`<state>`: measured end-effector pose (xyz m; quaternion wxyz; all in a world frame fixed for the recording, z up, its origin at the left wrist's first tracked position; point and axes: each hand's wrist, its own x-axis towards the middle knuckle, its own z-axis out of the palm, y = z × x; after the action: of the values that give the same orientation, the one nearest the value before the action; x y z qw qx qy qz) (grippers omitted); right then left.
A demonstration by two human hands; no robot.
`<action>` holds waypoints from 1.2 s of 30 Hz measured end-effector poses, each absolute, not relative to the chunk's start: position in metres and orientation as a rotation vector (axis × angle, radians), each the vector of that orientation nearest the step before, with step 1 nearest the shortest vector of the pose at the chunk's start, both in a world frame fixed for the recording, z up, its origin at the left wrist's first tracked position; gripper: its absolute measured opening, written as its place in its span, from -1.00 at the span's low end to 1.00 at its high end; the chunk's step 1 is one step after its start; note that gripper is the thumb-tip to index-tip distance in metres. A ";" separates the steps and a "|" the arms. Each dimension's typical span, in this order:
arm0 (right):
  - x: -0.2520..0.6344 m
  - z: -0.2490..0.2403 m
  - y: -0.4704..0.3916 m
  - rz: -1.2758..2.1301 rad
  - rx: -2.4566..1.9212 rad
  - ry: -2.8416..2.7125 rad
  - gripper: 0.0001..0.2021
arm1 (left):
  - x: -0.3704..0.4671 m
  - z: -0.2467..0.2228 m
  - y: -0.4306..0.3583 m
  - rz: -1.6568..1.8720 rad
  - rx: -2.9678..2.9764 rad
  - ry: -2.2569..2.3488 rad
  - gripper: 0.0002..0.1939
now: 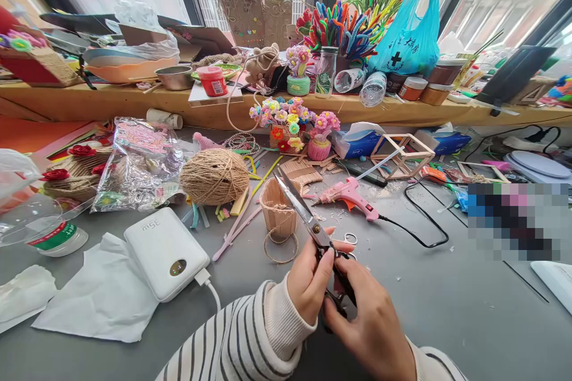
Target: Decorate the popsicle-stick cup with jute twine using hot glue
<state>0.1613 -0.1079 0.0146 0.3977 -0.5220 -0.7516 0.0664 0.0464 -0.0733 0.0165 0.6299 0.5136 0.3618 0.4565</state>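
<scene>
Large black-handled scissors [317, 228] are between my hands, blades together and pointing away to the upper left. My left hand [308, 283] grips them just below the pivot, thumb on top. Around the handles my right hand [375, 315] has its fingers closed; the finger loops are partly hidden. Behind the blades stands a small cup of wooden sticks [277, 214], with a loop of twine [282, 261] hanging at its front. A pink glue gun [346, 192] lies to the right of the cup. Near my left fingers, a small white-ringed tool [351, 239] shows only in part.
A twine ball [214, 177] and a white power bank [166, 255] lie left of the cup. The glue gun's black cord [420, 243] curves across the right side. Behind are a wooden-stick frame [404, 158], pipe-cleaner flowers [288, 119] and a crowded ledge [214, 114].
</scene>
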 end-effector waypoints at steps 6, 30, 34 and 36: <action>0.163 0.020 -0.112 0.346 -1.278 -1.963 -0.73 | 0.039 0.016 -0.068 0.997 1.309 0.934 -0.51; 0.166 0.014 -0.109 0.852 -1.249 -1.767 -0.76 | 0.041 0.006 -0.064 0.823 0.978 0.841 -0.48; 0.186 0.041 -0.095 0.665 -1.276 -1.957 -0.90 | 0.036 0.007 -0.064 0.850 1.177 0.879 -0.47; 0.196 0.059 -0.084 0.477 -1.232 -1.987 -0.89 | 0.036 0.007 -0.064 0.811 1.153 0.801 -0.47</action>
<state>0.1959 -0.0838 0.0590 0.3690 -0.4798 -0.7740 0.1858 0.0358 -0.0644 0.0067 0.6891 0.5154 0.3580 0.3626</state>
